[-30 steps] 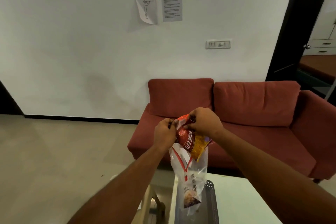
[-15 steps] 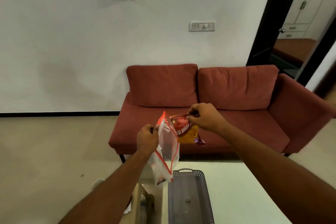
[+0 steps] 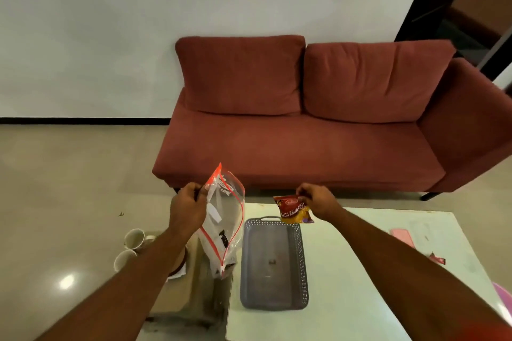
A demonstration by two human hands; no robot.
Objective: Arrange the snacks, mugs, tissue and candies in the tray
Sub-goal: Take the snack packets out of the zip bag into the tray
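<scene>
My left hand point(image 3: 188, 207) grips the top of a clear zip bag point(image 3: 225, 227) with a red seal, which hangs left of the table. Something dark lies in the bottom of the bag. My right hand point(image 3: 318, 201) pinches the top corner of a red and yellow snack packet point(image 3: 293, 210), held just above the far right corner of the grey perforated tray point(image 3: 303, 271). The tray sits on the pale table point(image 3: 360, 271) and holds only a small speck. Two white mugs point(image 3: 130, 248) stand on the floor at the left.
A red sofa point(image 3: 304, 133) stands behind the table. A pink flat object point(image 3: 403, 237) and a small red scrap point(image 3: 437, 260) lie on the table's right side. A low surface point(image 3: 194, 285) with papers sits under the bag, beside the table's left edge.
The snack packet has come out of the zip bag. My hands have moved apart and down, the right one carrying the packet over the tray. The camera has tilted down.
</scene>
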